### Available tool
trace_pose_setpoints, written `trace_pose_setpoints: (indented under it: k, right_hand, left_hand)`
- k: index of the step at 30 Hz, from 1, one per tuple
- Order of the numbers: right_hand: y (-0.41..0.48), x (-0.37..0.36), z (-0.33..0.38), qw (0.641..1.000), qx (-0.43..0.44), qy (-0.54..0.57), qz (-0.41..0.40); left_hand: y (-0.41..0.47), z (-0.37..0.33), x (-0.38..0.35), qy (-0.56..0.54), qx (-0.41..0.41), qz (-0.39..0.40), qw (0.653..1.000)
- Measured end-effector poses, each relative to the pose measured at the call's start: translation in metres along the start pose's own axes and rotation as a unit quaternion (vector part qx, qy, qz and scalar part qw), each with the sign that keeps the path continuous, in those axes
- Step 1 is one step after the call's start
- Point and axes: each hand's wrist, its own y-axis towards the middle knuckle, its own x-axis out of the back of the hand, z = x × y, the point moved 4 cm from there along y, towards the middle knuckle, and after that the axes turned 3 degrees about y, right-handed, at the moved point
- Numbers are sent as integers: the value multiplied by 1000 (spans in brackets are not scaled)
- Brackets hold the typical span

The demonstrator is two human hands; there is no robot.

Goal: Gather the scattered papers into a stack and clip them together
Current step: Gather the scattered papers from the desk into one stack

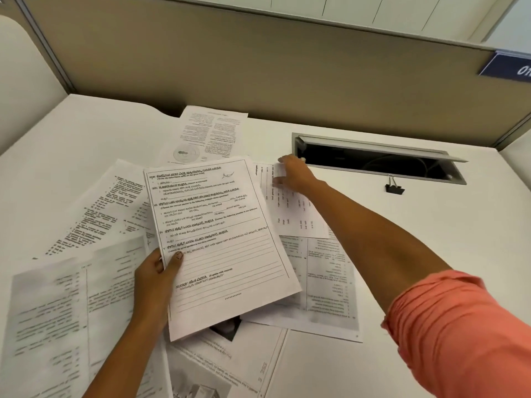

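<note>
- Gathering under way: left hand (155, 278) pinches a sheet (218, 242) by its near-left edge, thumb on top, lifted over the pile.
- Right hand (293, 175) stretched toward the desk's far edge, fingers spread flat on a far sheet (290, 208); pressing, not gripping.
- That far sheet lies right of and beyond the held one, long axis running near-to-far; the right hand is the nearer.
- More papers: one toward the far edge (212, 133), several at the near-left (57, 311), one at centre-right (324, 277).
- Clip (394, 187) stands right of the right hand, just beside the cable slot (373, 162), untouched.
- Judgement: early stage; next, probably drag the far sheet back under the held one.
</note>
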Motion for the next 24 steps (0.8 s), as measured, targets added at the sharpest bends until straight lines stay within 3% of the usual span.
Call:
trace_pose_setpoints:
  k: [3, 7, 12, 17, 24]
  right_hand:
    - [11, -6, 3, 999, 18, -22, 24]
    - [25, -10, 2, 990, -7, -140, 14]
    - [31, -2, -1, 990, -39, -131, 15]
    - [1, 35, -3, 993, -52, 6, -106]
    - [-116, 72, -37, 923, -173, 211, -272]
  left_hand:
    - [5, -2, 1, -3, 1, -6, 1000]
    - [13, -3, 1, -9, 1, -10, 1000]
    - [12, -2, 1, -15, 2, -3, 1000]
    - [9, -3, 8, -24, 7, -2, 1000]
    - [0, -13, 12, -42, -12, -7, 999]
